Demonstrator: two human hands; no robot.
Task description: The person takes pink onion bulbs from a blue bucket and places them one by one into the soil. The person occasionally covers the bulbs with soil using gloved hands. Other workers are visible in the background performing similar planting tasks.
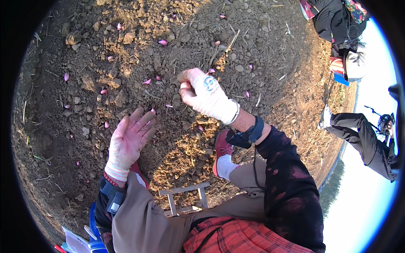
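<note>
My left hand (128, 145), in a pale knit glove with bare fingertips, is turned palm up low over the tilled soil (177, 57). Its fingers are apart and no held object shows in the palm. A pink garlic clove (153, 110) lies right by its fingertips. My right hand (205, 93), gloved alike, hovers over the soil with fingers bent toward the thumb. Something pale shows between them; whether it is a clove or a fingertip I cannot tell. More pink cloves lie scattered around, including one clove (163, 43) ahead and another clove (104, 91) to the left.
Between my legs stands a small stool frame (185, 190). My red shoe (222, 148) rests on the soil. A blue container (95, 234) and a pale bag (74, 238) sit at lower left. One person (335, 23) is at upper right, another person (357, 132) at right.
</note>
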